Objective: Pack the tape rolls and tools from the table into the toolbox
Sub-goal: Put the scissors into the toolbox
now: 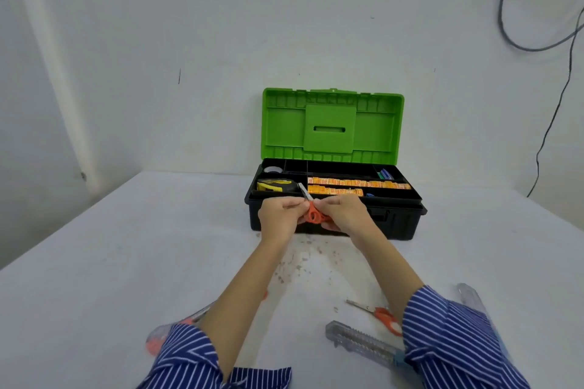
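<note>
Orange-handled scissors (313, 213) sit at frame centre, pinched between left hand (279, 215) and right hand (343, 215), both sets of fingers closed on the handles, blade tip over the front rim of the open toolbox (395, 221). Bare white table (110, 262) spreads wide at left. Lower right, second scissors (377, 314) and a clear utility knife (360, 341) lie beside the striped sleeve (448, 335).

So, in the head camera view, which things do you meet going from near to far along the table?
Clear plastic utility knife → orange-handled scissors lying on the table → orange-handled scissors held in both hands → yellow-black tape measure → upright green toolbox lid.
</note>
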